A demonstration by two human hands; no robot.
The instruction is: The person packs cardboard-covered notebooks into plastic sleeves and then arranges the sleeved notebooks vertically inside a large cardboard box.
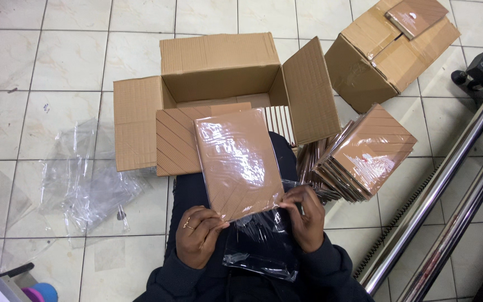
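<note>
While the wrapped brown notebook (237, 163) tilts above the lap, left hand (198, 235) and right hand (307, 217) pinch its lower edge.

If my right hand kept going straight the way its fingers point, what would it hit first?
Your right hand points up and left, already touching the tan plastic-wrapped notebook. Past that, probably the open brown cardboard box, though depth is unclear.
</note>
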